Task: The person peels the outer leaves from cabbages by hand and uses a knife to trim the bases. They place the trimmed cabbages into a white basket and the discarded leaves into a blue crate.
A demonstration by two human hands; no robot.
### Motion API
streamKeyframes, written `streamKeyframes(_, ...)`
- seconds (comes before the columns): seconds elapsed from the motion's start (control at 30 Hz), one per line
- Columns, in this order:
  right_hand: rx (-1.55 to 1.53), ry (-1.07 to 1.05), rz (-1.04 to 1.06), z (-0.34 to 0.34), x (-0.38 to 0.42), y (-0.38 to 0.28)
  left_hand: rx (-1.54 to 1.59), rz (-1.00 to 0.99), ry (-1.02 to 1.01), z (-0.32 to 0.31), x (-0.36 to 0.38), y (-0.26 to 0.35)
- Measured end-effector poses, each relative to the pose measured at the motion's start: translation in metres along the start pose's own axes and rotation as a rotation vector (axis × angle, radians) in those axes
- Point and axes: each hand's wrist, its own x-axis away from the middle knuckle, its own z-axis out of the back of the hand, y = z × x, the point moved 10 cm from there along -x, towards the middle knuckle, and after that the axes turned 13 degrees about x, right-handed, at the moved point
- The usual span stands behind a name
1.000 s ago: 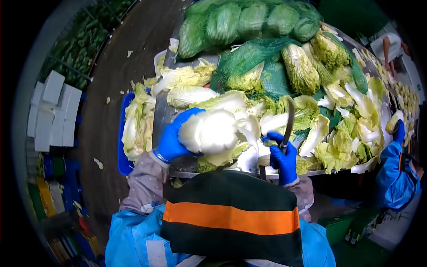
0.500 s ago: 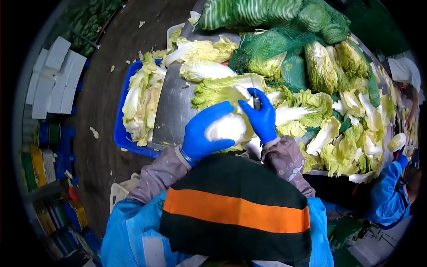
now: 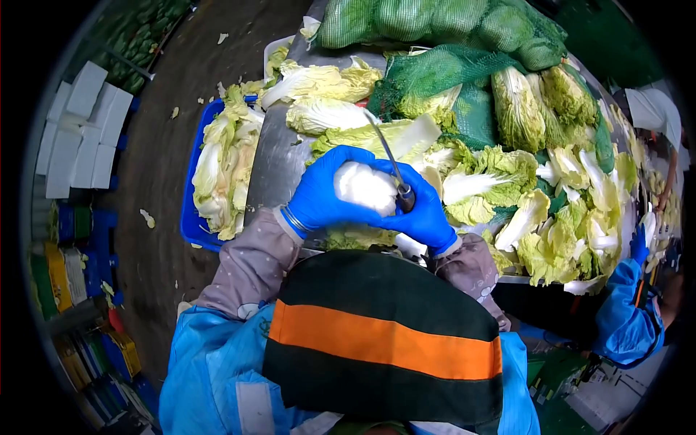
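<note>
My left hand, in a blue glove, wraps round the left side of a napa cabbage whose white cut base faces up at me. Against its right side rests my right hand, gloved alike and closed on the dark handle of a knife. The knife's thin, slightly curved blade points up and away, clear of the base. Most of the cabbage's leafy part is hidden beneath my hands. Just beyond them lies a loose cabbage leaf with a thick white rib.
A blue crate of leaves stands left of the metal table. Whole cabbages and a green mesh bag lie at the back, full net sacks beyond. Loose leaves cover the right side, near a co-worker's blue sleeve.
My left hand's fingers have curled round the cabbage. My right hand has come down against it, and the knife blade now stands up towards the far left.
</note>
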Motion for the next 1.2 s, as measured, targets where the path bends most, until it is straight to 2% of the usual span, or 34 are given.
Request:
streamKeyframes(0.13, -0.012, 0.016, 0.001, 0.004, -0.002, -0.007, -0.452, -0.17, 0.212, 0.002, 0.016, 0.021)
streamKeyframes(0.27, -0.064, 0.046, -0.049, 0.006, 0.002, 0.003, -0.541, -0.265, 0.343, 0.003, 0.025, 0.033)
streamKeyframes(0.3, 0.096, 0.113, 0.005, 0.012, 0.002, 0.0, -0.65, -0.296, 0.379, 0.008, 0.025, 0.043)
streamKeyframes(0.33, 0.087, 0.146, -0.018, 0.014, 0.002, 0.001, -0.762, -0.327, 0.412, 0.014, 0.024, 0.053)
streamKeyframes(0.37, 0.077, 0.181, -0.043, 0.016, 0.002, 0.003, -0.831, -0.281, 0.391, 0.018, 0.02, 0.049)
streamKeyframes(0.47, -0.015, 0.186, -0.06, 0.016, 0.002, 0.012, -0.738, -0.319, 0.255, 0.032, 0.018, 0.014)
streamKeyframes(0.5, -0.041, 0.178, -0.049, 0.017, 0.001, 0.012, -0.747, -0.362, 0.262, 0.03, 0.022, 0.035)
streamKeyframes(0.57, -0.089, 0.188, -0.042, 0.017, 0.001, 0.012, -0.596, -0.347, 0.154, 0.023, 0.015, 0.053)
streamKeyframes(0.6, -0.027, 0.178, -0.041, 0.016, 0.002, 0.008, -0.517, -0.329, 0.112, 0.019, 0.015, 0.057)
streamKeyframes(0.63, 0.037, 0.159, -0.034, 0.016, 0.001, 0.001, -0.264, -0.117, -0.054, 0.008, 0.007, 0.038)
streamKeyframes(0.73, 0.118, 0.1, -0.073, 0.016, -0.006, -0.005, -0.076, 0.129, -0.208, -0.001, -0.004, 0.009)
streamKeyframes(0.77, 0.101, 0.069, -0.13, 0.017, -0.005, -0.004, -0.121, 0.115, -0.204, -0.002, -0.004, 0.015)
streamKeyframes(0.9, 0.107, 0.028, -0.08, 0.018, 0.002, 0.0, -0.02, 0.202, -0.271, 0.005, -0.007, -0.003)
streamKeyframes(1.0, 0.02, 0.031, -0.053, 0.013, 0.003, -0.001, 0.13, 0.349, -0.218, 0.027, -0.014, -0.044)
streamKeyframes(1.03, -0.009, 0.021, -0.055, 0.009, 0.002, -0.006, 0.077, 0.389, -0.094, 0.041, -0.025, -0.051)
streamKeyframes(1.07, -0.036, 0.014, -0.049, 0.006, -0.002, -0.01, -0.098, 0.331, 0.038, 0.071, -0.036, -0.078)
streamKeyframes(1.1, 0.137, 0.02, 0.104, 0.004, -0.005, -0.024, -0.166, 0.146, 0.279, 0.093, -0.035, -0.053)
streamKeyframes(1.13, 0.184, 0.049, 0.124, 0.003, -0.004, -0.026, -0.232, -0.039, 0.513, 0.107, -0.022, -0.02)
streamKeyframes(1.2, 0.197, 0.13, 0.135, 0.008, -0.002, -0.024, -0.258, -0.233, 0.381, 0.078, 0.004, 0.047)
